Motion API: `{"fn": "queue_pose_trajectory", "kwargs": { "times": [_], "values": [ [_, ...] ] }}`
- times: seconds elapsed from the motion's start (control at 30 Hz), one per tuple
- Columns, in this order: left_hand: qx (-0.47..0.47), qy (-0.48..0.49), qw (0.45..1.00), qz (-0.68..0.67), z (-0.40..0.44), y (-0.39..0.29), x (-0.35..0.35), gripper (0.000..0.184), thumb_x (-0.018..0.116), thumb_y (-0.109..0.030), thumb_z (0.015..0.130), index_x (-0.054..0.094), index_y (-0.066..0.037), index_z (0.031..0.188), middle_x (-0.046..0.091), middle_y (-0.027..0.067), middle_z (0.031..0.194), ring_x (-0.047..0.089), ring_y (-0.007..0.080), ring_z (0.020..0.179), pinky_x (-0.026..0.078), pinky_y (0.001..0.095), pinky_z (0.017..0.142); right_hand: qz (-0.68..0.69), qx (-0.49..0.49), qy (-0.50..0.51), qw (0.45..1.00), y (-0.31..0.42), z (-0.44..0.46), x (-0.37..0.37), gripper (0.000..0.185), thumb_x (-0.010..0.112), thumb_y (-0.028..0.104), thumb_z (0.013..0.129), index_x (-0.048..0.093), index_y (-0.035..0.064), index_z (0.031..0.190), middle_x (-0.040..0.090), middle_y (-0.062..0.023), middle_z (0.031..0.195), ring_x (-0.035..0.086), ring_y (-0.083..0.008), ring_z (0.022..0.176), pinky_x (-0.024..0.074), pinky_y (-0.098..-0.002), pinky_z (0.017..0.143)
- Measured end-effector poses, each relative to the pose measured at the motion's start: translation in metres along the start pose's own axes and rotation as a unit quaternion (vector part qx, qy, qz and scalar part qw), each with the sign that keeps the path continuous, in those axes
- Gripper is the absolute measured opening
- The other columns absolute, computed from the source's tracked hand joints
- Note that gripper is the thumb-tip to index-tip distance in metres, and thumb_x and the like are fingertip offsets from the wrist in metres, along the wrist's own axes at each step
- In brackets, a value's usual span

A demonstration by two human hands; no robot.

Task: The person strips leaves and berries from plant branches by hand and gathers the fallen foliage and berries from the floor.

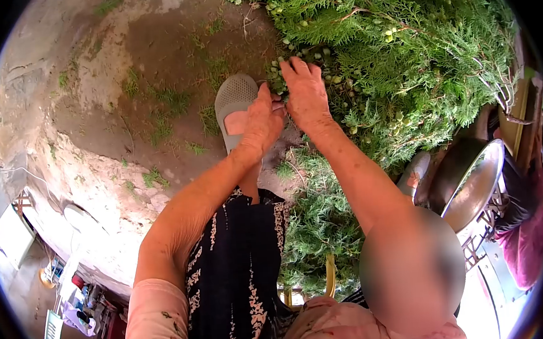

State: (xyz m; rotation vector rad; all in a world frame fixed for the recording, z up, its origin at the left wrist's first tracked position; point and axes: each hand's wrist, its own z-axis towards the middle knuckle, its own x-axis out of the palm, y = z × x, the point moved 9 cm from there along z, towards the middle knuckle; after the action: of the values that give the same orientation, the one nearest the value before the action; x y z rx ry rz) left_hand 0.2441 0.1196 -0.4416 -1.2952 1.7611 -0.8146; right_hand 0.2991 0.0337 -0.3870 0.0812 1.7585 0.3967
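Leafy conifer branches (pixel 414 55) with scale-like green foliage spread over the upper right. Small pale green cones (pixel 334 82) cluster along their near edge. My left hand (pixel 263 119) is closed at that edge, thumb and fingers pinched around a cone-bearing sprig (pixel 276 73). Close beside it, my right hand (pixel 306 93) bends its fingers over the same sprig from the right; its fingertips are partly hidden in the greenery. Just left of the hands is my foot in a grey perforated slip-on shoe (pixel 236 97).
Bare ground (pixel 172 70) with grass tufts lies to the left. More cut greenery (pixel 322 235) is beside my dark patterned skirt (pixel 237 271). At right stands a large metal basin (pixel 474 185) near purple cloth (pixel 525 247). Assorted items and a pale chair (pixel 53 335) are at lower left.
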Motion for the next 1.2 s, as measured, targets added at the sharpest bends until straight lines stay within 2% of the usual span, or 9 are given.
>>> {"fn": "queue_pose_trajectory", "kwargs": {
  "times": [0.07, 0.17, 0.33, 0.4, 0.57, 0.6, 0.7, 0.9, 1.2],
  "values": [
    [0.006, 0.002, 1.0, 0.023, 0.0, 0.001, 0.0, 0.041, 0.053, 0.007, 0.073, 0.037, 0.007, 0.111, 0.056, 0.0174, 0.089, 0.06, 0.0254, 0.08, 0.049, 0.0317, 0.069, 0.096, -0.027, 0.016, 0.995, 0.007, -0.002, -0.001, 0.056, 0.064, 0.001, 0.063, 0.049, 0.0065, 0.116, 0.045, -0.0112, 0.121, 0.045, -0.0352, 0.106, 0.0433, -0.0413, 0.086],
    [0.007, 0.009, 1.0, 0.007, 0.003, 0.005, 0.002, 0.036, 0.054, 0.006, 0.074, 0.038, 0.006, 0.105, 0.057, 0.019, 0.089, 0.061, 0.028, 0.081, 0.049, 0.033, 0.069, 0.043, -0.037, -0.039, 0.998, 0.007, 0.02, -0.015, 0.048, 0.058, 0.002, 0.074, 0.047, 0.0082, 0.12, 0.043, -0.0118, 0.126, 0.046, -0.0371, 0.104, 0.0406, -0.0423, 0.089],
    [0.014, 0.01, 1.0, -0.003, 0.002, -0.003, -0.001, 0.034, 0.055, 0.001, 0.076, 0.038, 0.004, 0.105, 0.059, 0.023, 0.09, 0.059, 0.036, 0.085, 0.048, 0.0378, 0.071, 0.044, 0.036, 0.028, 0.998, 0.007, 0.028, 0.01, 0.043, 0.056, 0.017, 0.082, 0.046, 0.0086, 0.123, 0.04, -0.015, 0.129, 0.037, -0.0387, 0.116, 0.0345, -0.0452, 0.096],
    [0.024, -0.014, 0.994, 0.104, -0.001, -0.02, -0.008, 0.032, 0.055, -0.001, 0.077, 0.039, 0.004, 0.105, 0.059, 0.0239, 0.09, 0.058, 0.0385, 0.086, 0.048, 0.0398, 0.071, 0.083, 0.019, 0.033, 0.996, 0.013, 0.01, 0.02, 0.041, 0.055, 0.017, 0.082, 0.047, 0.008, 0.122, 0.038, -0.0151, 0.131, 0.036, -0.038, 0.117, 0.0342, -0.0443, 0.096],
    [0.032, -0.019, 0.997, 0.072, -0.003, -0.011, -0.007, 0.035, 0.053, 0.0, 0.077, 0.04, 0.006, 0.108, 0.059, 0.0237, 0.09, 0.058, 0.0389, 0.086, 0.047, 0.0397, 0.072, 0.164, -0.028, -0.034, 0.986, 0.005, 0.004, -0.006, 0.031, 0.056, 0.01, 0.081, 0.054, 0.0033, 0.11, 0.048, -0.0157, 0.123, 0.045, -0.0349, 0.111, 0.0354, -0.0401, 0.097],
    [0.029, -0.01, 0.999, 0.044, -0.002, -0.005, -0.004, 0.037, 0.053, 0.001, 0.076, 0.04, 0.007, 0.11, 0.059, 0.0237, 0.09, 0.058, 0.0387, 0.087, 0.047, 0.0394, 0.072, 0.086, -0.042, -0.081, 0.992, 0.003, 0.013, -0.019, 0.029, 0.056, 0.009, 0.08, 0.056, 0.0027, 0.108, 0.054, -0.0158, 0.112, 0.05, -0.0329, 0.104, 0.0378, -0.0416, 0.094],
    [0.005, -0.003, 1.0, 0.007, 0.0, 0.006, -0.001, 0.043, 0.053, 0.002, 0.075, 0.037, 0.009, 0.114, 0.059, 0.0226, 0.09, 0.059, 0.0373, 0.086, 0.047, 0.0385, 0.072, 0.041, 0.085, -0.098, 0.991, -0.033, 0.02, -0.019, 0.035, 0.058, 0.012, 0.08, 0.052, 0.0035, 0.113, 0.047, -0.0176, 0.12, 0.042, -0.0383, 0.11, 0.037, -0.0435, 0.093],
    [0.01, 0.014, 0.995, 0.099, -0.002, -0.011, -0.003, 0.048, 0.053, 0.003, 0.074, 0.035, 0.01, 0.118, 0.06, 0.0209, 0.09, 0.06, 0.0345, 0.083, 0.048, 0.0361, 0.071, 0.064, -0.011, -0.011, 0.998, 0.004, 0.001, 0.002, 0.036, 0.061, 0.012, 0.077, 0.052, 0.0016, 0.111, 0.044, -0.0195, 0.123, 0.039, -0.041, 0.112, 0.0392, -0.0488, 0.09],
    [0.018, 0.013, 0.999, 0.04, 0.0, -0.002, -0.001, 0.048, 0.051, 0.003, 0.075, 0.034, 0.009, 0.119, 0.059, 0.0211, 0.088, 0.06, 0.0342, 0.081, 0.048, 0.0366, 0.069, 0.016, -0.004, -0.079, 0.997, 0.0, 0.023, -0.001, 0.044, 0.059, 0.012, 0.078, 0.046, 0.0, 0.118, 0.05, -0.0174, 0.112, 0.046, -0.0389, 0.102, 0.0377, -0.0428, 0.091]
  ]
}}
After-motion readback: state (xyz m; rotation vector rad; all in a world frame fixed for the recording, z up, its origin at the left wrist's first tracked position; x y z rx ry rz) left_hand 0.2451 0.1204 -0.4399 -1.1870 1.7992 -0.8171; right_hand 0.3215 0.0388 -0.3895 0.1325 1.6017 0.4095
